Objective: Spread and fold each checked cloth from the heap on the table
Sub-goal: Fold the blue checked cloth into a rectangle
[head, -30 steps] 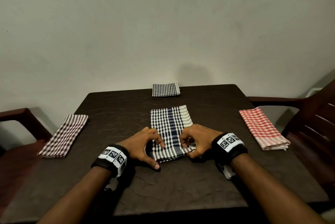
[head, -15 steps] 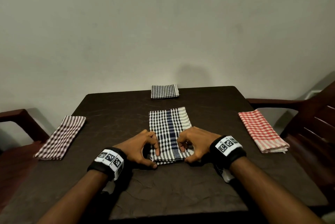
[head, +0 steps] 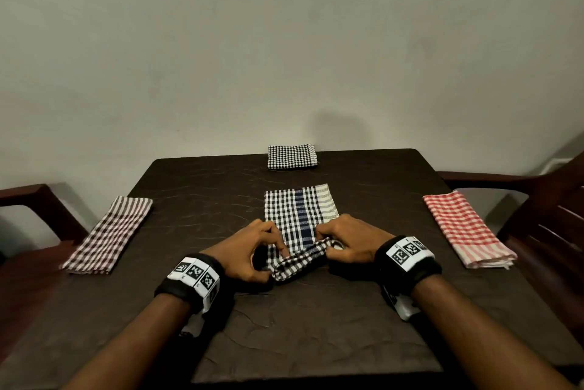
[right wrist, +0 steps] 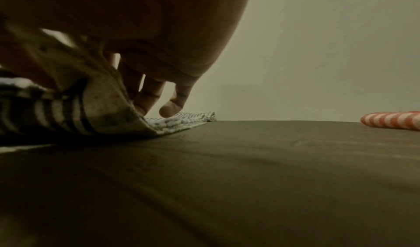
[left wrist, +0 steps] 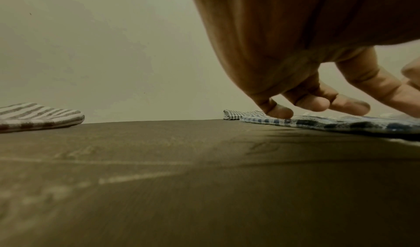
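Note:
A black-and-white checked cloth with a blue stripe [head: 298,215] lies folded into a long strip in the middle of the dark table [head: 196,187]. Its near edge is lifted and curled over. My left hand [head: 252,252] pinches the near left corner, and my right hand [head: 346,241] pinches the near right corner. In the left wrist view the fingers [left wrist: 280,111] rest on the cloth [left wrist: 341,123]. The right wrist view shows the raised cloth edge [right wrist: 75,110] held under the hand, with two fingertips [right wrist: 169,109] just above the flat part.
Three folded cloths lie around: a brown checked one [head: 109,233] at the left edge, a small black-and-white one [head: 292,156] at the far edge, a red checked one [head: 466,230] at the right. Wooden chairs [head: 550,215] stand on both sides. A wall is behind.
Both hands have gripped the near corners of the middle cloth and lifted its near edge off the table, so it now curls up; before, it lay flat.

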